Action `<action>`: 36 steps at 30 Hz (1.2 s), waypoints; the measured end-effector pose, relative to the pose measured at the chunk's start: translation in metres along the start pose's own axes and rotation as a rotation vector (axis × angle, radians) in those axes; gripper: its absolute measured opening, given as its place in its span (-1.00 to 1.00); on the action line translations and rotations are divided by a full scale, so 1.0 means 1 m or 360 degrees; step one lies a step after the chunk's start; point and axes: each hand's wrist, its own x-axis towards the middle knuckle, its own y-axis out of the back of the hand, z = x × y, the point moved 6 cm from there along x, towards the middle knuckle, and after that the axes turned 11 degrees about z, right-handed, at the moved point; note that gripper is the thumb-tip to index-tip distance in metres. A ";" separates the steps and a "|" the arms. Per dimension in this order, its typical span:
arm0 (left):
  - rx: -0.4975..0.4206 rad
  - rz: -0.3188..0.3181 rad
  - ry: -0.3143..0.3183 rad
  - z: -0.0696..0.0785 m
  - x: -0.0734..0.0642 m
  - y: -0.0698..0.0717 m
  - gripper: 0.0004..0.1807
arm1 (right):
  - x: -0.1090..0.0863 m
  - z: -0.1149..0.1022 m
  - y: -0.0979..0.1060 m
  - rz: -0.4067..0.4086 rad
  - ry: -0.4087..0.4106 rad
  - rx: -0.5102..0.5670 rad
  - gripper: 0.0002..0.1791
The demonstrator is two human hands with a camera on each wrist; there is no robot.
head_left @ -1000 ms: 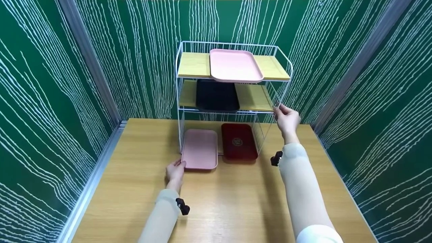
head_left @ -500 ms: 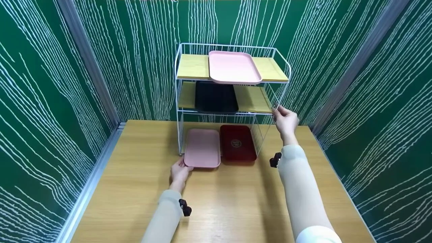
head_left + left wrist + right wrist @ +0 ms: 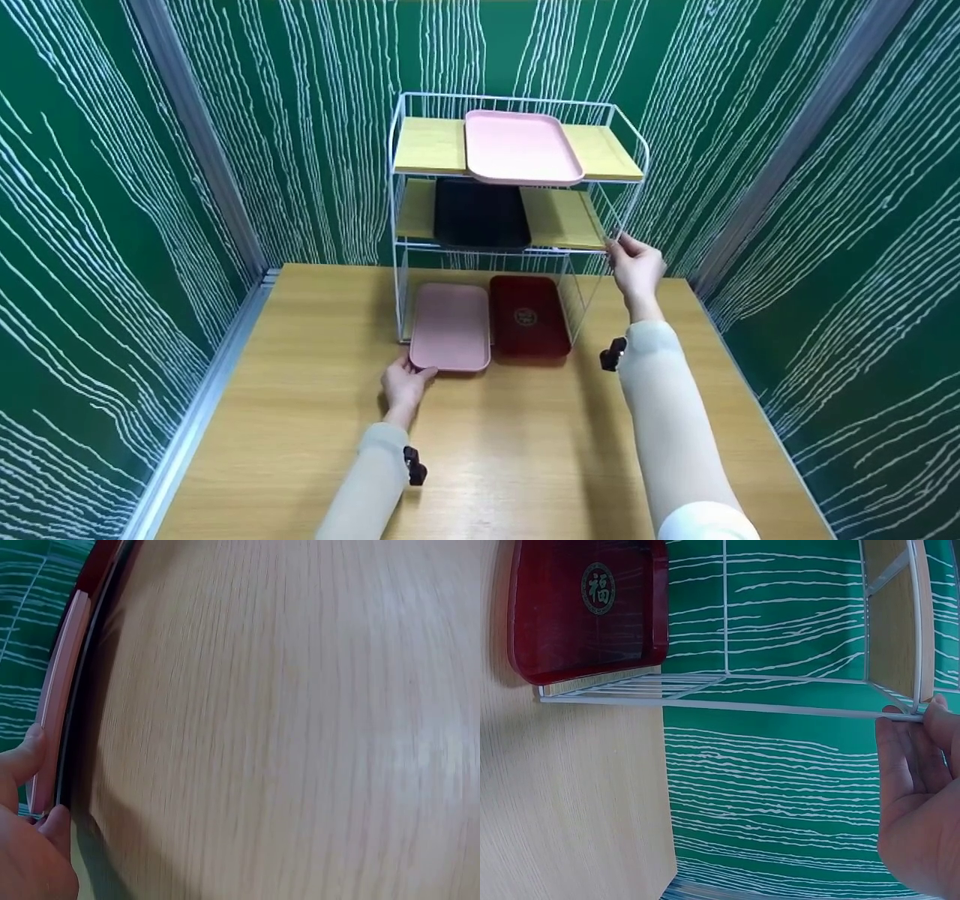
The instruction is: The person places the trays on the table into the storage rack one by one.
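My left hand pinches the near left corner of a pink tray on the bottom level of a white wire rack. In the left wrist view the thumb lies against the tray's rim with a finger on its other side. Just right of it lies a dark red tray with a round emblem. My right hand grips the rack's right front upright at the middle shelf; the right wrist view has thumb and fingers around the white wire there.
A black tray rests on the middle yellow shelf board. Another pink tray lies on the top board, its front edge sticking out past the shelf. The rack stands at the back of a wooden table, before green walls.
The lower pink tray has shifted right, close up to the red tray. My left hand has moved right along with it, now at its near left corner. The right hand keeps its hold.
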 end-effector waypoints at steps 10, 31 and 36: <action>0.0331 0.0080 -0.0203 0.001 0.001 -0.004 -0.43 | 0.002 0.000 0.000 0.0031 0.0026 -0.0021 -0.57; 0.0718 0.0167 -0.0276 0.013 0.006 -0.009 -0.54 | 0.002 -0.002 0.001 0.0023 0.0004 0.0006 -0.61; 0.0754 0.0185 -0.0235 0.014 0.007 -0.011 -0.58 | 0.001 -0.001 -0.001 0.0002 -0.0012 -0.0002 -0.60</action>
